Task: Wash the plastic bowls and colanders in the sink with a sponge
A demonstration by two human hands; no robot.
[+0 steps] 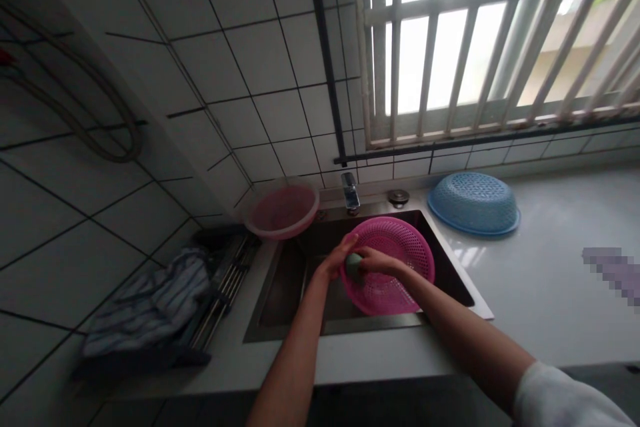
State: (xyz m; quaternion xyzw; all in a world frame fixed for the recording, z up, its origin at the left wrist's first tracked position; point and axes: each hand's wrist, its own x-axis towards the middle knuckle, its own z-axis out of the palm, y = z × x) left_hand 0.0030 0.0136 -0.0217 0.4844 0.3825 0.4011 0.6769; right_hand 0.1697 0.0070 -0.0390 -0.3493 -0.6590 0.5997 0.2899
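A round pink plastic colander [420, 250] is tilted inside the sink [280, 297], its perforated inside facing me. My left hand [337, 260] is closed on the colander's left rim. Close beside it, my right hand [377, 261] grips a greenish sponge [354, 267] and presses it against the inner left wall of the colander. The fingertips of the right hand are partly hidden by the sponge.
Behind the sink stand a faucet [351, 193] and a round drain strainer [399, 197]. A pink basin [283, 210] rests at the back left corner. On the right counter a blue basket [475, 203] lies upside down. A striped cloth [165, 297] lies on a rack at left.
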